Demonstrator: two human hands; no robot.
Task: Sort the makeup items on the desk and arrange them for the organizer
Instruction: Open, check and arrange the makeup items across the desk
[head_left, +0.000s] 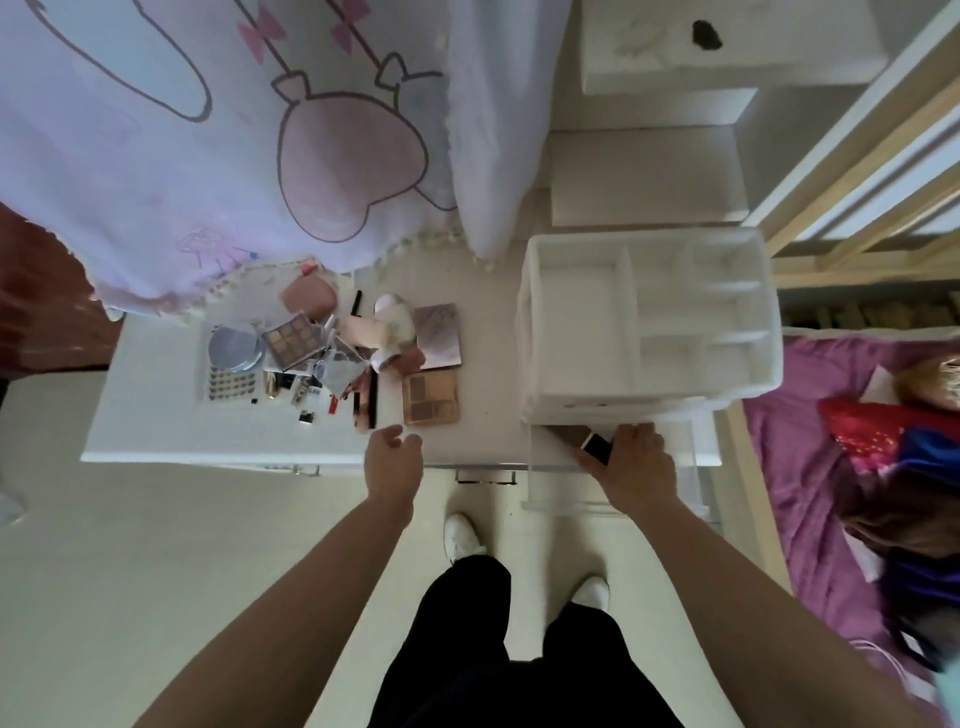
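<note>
Makeup pile (332, 358) heaped on desk (156, 441) | left hand (392, 462) loosely curled, empty | right hand (636, 462) gripping dark case (597, 447) over organizer (649, 317) drawer (550, 452)

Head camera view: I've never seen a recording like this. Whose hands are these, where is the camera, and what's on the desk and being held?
There is no machine here. A person wears one wide-angle camera on the head, looking down, so both hands are that person's own, seen from above. On the white desk lies a jumbled pile of makeup, including a tan palette and a round silver compact. To its right stands a white organizer with a clear drawer pulled out. The right hand holds a small dark item at that drawer. The left hand hovers near the desk's front edge, fingers loosely curled, holding nothing.
</note>
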